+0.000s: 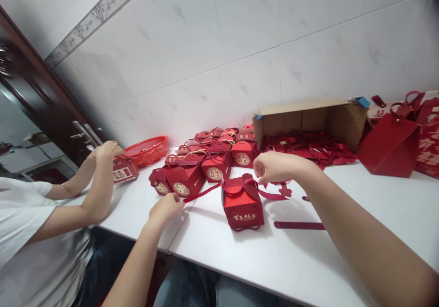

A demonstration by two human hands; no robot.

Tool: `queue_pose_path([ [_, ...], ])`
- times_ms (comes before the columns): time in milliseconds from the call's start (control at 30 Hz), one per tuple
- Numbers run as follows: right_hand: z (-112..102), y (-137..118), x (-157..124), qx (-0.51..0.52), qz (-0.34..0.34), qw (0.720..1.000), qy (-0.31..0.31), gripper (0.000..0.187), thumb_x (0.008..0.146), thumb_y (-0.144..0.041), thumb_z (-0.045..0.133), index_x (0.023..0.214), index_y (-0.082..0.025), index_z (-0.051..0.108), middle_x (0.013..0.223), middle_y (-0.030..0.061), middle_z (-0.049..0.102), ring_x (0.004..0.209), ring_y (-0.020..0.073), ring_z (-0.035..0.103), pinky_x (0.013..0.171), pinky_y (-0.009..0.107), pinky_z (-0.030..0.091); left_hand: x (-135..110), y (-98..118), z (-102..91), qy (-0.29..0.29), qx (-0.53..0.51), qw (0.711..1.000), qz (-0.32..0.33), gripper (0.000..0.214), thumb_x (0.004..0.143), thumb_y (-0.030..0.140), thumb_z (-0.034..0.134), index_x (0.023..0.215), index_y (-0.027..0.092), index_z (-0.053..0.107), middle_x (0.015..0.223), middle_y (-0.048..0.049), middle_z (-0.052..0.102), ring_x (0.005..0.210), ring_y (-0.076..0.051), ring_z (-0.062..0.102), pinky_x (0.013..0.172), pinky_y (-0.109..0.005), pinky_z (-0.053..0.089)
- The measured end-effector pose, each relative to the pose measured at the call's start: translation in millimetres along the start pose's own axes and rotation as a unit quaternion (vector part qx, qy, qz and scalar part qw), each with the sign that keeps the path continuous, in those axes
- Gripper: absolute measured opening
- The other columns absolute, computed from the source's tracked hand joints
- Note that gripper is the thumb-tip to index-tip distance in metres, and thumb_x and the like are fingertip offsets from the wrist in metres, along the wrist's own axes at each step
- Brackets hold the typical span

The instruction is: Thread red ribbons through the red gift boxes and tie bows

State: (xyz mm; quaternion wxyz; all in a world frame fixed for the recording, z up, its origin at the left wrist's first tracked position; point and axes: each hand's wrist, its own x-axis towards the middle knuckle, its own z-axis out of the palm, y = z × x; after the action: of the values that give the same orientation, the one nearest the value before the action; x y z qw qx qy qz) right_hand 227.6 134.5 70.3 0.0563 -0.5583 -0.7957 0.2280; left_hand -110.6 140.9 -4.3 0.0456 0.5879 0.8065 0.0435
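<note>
A red gift box [243, 210] with gold lettering stands upright on the white table in front of me. Its flaps are folded over at the top, and a red ribbon [206, 191] crosses them. To the left of the box, my left hand [167, 209] pinches one end of that ribbon and draws it out fairly straight. Beside the top right of the box, my right hand [276, 166] is closed with its fingertips at the ribbon. The ribbon's other tail [274, 196] hangs loose to the right of the box, under that hand.
Several finished red boxes [216, 167] stand behind. A cardboard carton [310, 110] holds red ribbons. Red bags [391, 147] are at right, and a dark red strip [298, 225] lies nearby. At left, a co-worker's hands [106, 149] hold another box [124, 171] by a red basket [147, 149].
</note>
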Motion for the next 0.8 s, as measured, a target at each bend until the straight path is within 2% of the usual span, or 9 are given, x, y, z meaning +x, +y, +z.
queue_pose_path([
  [67,-4.6,8.1,-1.8,-0.016,0.004,0.999,-0.034,0.021,0.061,-0.023,0.067,0.082,-0.02,0.065,0.076,0.0036,0.065,0.062,0.0182,0.06,0.05,0.026,0.04,6.8,-12.3,-2.0,-0.02,0.014,0.999,-0.021,0.011,0.063,0.029,0.055,0.066,0.018,0.056,0.083,-0.013,0.069,0.081,-0.03,0.064,0.062,-0.032,0.044],
  [167,-5.8,16.6,-1.1,-0.011,-0.004,0.997,-0.072,0.027,0.057,-0.033,0.073,0.08,-0.021,0.067,0.074,0.0032,0.065,0.063,0.0194,0.061,0.051,0.027,0.04,2.7,-18.3,-3.1,0.007,0.023,0.999,-0.042,0.021,0.063,0.027,0.055,0.08,0.016,0.055,0.095,-0.0183,0.066,0.088,-0.034,0.062,0.067,-0.038,0.044],
  [267,-2.3,19.0,2.6,0.004,-0.009,0.997,-0.079,0.042,0.049,-0.041,0.077,0.084,-0.021,0.069,0.075,0.004,0.066,0.061,0.0198,0.06,0.051,0.029,0.039,-15.1,-4.5,-2.8,0.03,-0.063,0.997,0.046,0.024,0.067,0.025,0.052,0.09,0.017,0.052,0.095,-0.0128,0.065,0.088,-0.03,0.062,0.072,-0.037,0.046],
  [367,2.1,19.6,9.4,0.029,-0.026,0.997,-0.061,0.054,0.043,-0.045,0.079,0.09,-0.022,0.069,0.081,0.0051,0.066,0.06,0.0185,0.058,0.049,0.028,0.037,-35.4,24.9,1.7,0.005,-0.252,0.947,0.2,0.03,0.073,0.031,0.053,0.1,0.019,0.052,0.111,-0.0094,0.06,0.105,-0.025,0.056,0.083,-0.034,0.046],
  [467,7.9,25.6,18.5,0.084,-0.076,0.991,-0.075,0.044,0.046,-0.042,0.079,0.084,-0.022,0.07,0.084,0.0044,0.066,0.061,0.0158,0.057,0.049,0.026,0.036,-47.6,55.2,12.0,-0.032,-0.394,0.875,0.281,0.039,0.075,0.036,0.057,0.111,0.021,0.052,0.124,-0.009,0.054,0.115,-0.024,0.049,0.091,-0.034,0.042],
  [567,21.7,37.3,24.2,0.152,-0.134,0.973,-0.105,0.028,0.056,-0.041,0.074,0.073,-0.02,0.067,0.075,0.0021,0.063,0.061,0.0129,0.053,0.05,0.024,0.035,-51.0,72.4,22.7,-0.086,-0.485,0.818,0.298,0.027,0.075,0.036,0.059,0.095,0.018,0.056,0.099,-0.0074,0.063,0.093,-0.02,0.058,0.079,-0.03,0.046],
  [633,37.3,45.2,22.3,0.213,-0.14,0.963,-0.091,0.023,0.061,-0.039,0.071,0.067,-0.019,0.062,0.069,-0.0008,0.059,0.056,0.0099,0.048,0.049,0.023,0.033,-51.0,74.9,26.3,-0.113,-0.53,0.794,0.275,0.022,0.075,0.038,0.058,0.084,0.017,0.055,0.075,-0.0021,0.06,0.07,-0.014,0.057,0.063,-0.024,0.044],
  [733,65.3,51.7,11.1,0.322,-0.126,0.938,-0.028,0.022,0.065,-0.035,0.067,0.068,-0.018,0.054,0.066,-0.003,0.053,0.056,0.0086,0.045,0.052,0.023,0.033,-50.0,70.5,25.2,-0.158,-0.556,0.782,0.234,0.025,0.074,0.041,0.06,0.074,0.016,0.052,0.053,0.0053,0.046,0.046,-0.007,0.043,0.045,-0.018,0.03],
  [800,81.8,51.0,1.6,0.399,-0.128,0.908,0.013,0.026,0.068,-0.038,0.066,0.071,-0.018,0.05,0.07,-0.0025,0.054,0.062,0.0099,0.048,0.057,0.023,0.036,-48.9,66.6,21.9,-0.188,-0.557,0.778,0.223,0.028,0.072,0.042,0.061,0.07,0.016,0.051,0.048,0.0077,0.037,0.041,-0.004,0.032,0.042,-0.018,0.021],
])
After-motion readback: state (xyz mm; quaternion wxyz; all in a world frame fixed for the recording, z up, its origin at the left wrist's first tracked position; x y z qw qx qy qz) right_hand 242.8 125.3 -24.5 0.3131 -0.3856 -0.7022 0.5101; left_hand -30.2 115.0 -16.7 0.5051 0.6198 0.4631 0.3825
